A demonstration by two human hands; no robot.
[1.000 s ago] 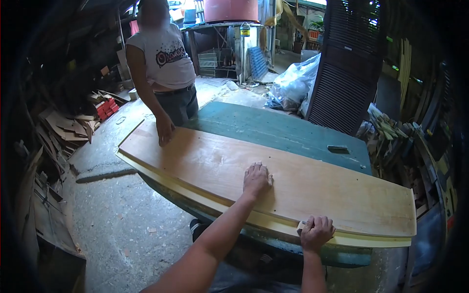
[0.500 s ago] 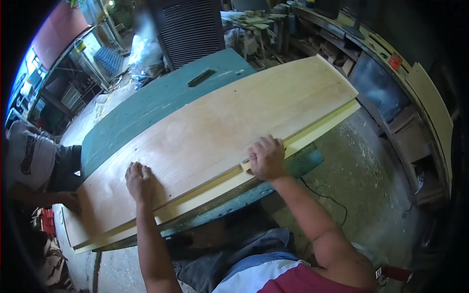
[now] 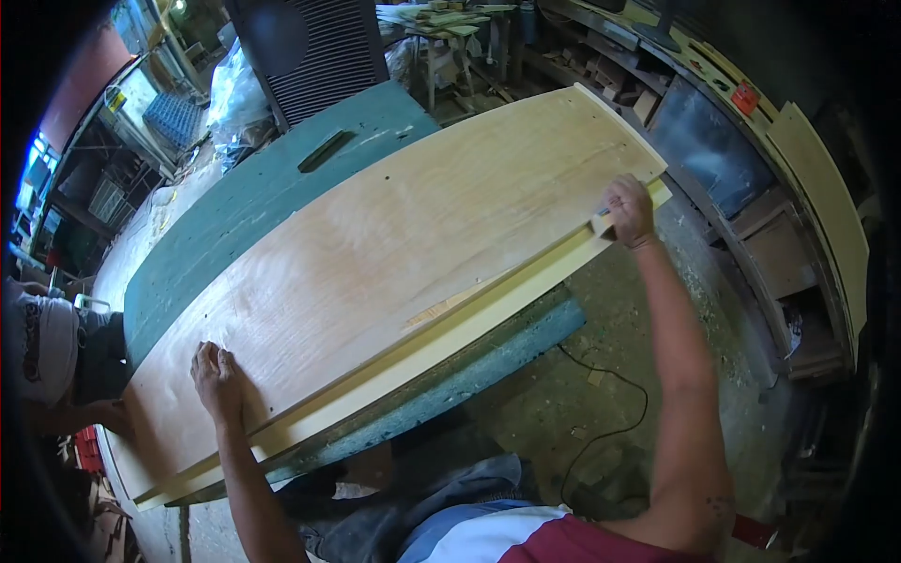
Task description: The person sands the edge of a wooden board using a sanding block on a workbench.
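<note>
A long pale wooden panel (image 3: 357, 253) lies across a green-topped workbench (image 3: 216, 235), with a lighter strip (image 3: 375, 380) running under its near edge. My right hand (image 3: 631, 208) is closed around a small wooden block (image 3: 603, 225) at the panel's near edge, close to the far right end. Its fingers hide most of the block. Toward the left end, my left hand (image 3: 217, 377) rests on the panel's top face, fingers extended and holding nothing. A worn, light-coloured patch (image 3: 446, 305) shows along the near edge between my hands.
At the left, another person's hand (image 3: 113, 416) touches the panel's end. A narrow dark wood piece (image 3: 326, 150) lies on the bench. Beyond it stands a dark louvered panel (image 3: 314, 61). Shelving (image 3: 741, 220) lines the right side, and a cable (image 3: 629, 432) crosses the floor.
My right hand has slid the block along the near edge toward the far right end. My left hand still rests on the panel. The whole view has shifted somewhat.
</note>
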